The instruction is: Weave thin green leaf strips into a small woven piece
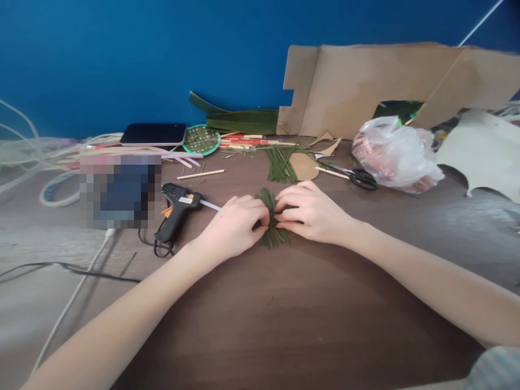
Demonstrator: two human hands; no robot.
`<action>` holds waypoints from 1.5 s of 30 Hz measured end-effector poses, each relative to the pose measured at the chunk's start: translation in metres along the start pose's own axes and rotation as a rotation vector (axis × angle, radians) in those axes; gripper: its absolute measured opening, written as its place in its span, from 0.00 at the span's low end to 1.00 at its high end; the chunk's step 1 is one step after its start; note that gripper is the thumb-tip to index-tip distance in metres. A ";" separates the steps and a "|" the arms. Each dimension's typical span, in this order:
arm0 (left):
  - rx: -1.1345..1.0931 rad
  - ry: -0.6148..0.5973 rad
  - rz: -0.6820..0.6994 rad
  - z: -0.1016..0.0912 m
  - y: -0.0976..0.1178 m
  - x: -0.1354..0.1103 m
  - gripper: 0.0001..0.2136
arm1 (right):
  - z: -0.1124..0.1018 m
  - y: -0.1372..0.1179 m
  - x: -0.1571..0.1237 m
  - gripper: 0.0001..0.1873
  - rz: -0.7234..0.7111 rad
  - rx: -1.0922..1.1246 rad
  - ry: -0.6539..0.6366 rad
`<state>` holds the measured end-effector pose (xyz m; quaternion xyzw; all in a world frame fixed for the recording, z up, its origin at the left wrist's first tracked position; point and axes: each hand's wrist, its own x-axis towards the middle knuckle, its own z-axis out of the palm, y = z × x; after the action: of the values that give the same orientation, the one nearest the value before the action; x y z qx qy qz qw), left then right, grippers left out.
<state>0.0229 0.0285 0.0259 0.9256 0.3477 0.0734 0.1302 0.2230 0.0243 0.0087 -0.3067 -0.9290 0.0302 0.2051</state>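
Green leaf strips (268, 198), crossing one another like a small weave, lie on the brown table between my hands. My left hand (238, 222) is closed on their left side, thumb and index finger pinching at the edge. From the right, my right hand (312, 214) has its bent fingertips pressed on the same strips. Fingers cover the middle of the weave. A black hot glue gun (179, 211) with a glue stick in its back lies just left of my left hand. Beyond my hands is a bundle of cut green strips (281, 164) beside a brown card piece (304, 166).
Black-handled scissors (363, 179) and a plastic bag (396, 154) lie at the back right, before a standing cardboard sheet (345, 86). A phone (153, 134), a round green-rimmed tray (202, 140) and a tape roll (59, 189) are back left. Cables (81, 287) cross the left side.
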 end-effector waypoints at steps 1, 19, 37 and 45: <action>-0.002 0.000 -0.003 0.000 0.000 0.000 0.04 | 0.000 0.000 0.000 0.12 0.009 0.015 0.000; -0.078 0.094 -0.110 -0.017 -0.011 -0.002 0.07 | 0.006 0.010 -0.003 0.07 0.272 0.368 0.223; 0.040 0.077 0.057 -0.005 -0.006 -0.006 0.11 | -0.002 -0.008 -0.002 0.13 0.053 0.146 0.060; 0.036 0.144 -0.201 -0.011 -0.002 -0.004 0.02 | 0.002 -0.007 0.000 0.09 0.161 0.185 0.129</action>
<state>0.0160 0.0292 0.0351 0.8806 0.4484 0.1200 0.0947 0.2182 0.0182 0.0080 -0.3613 -0.8796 0.1124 0.2885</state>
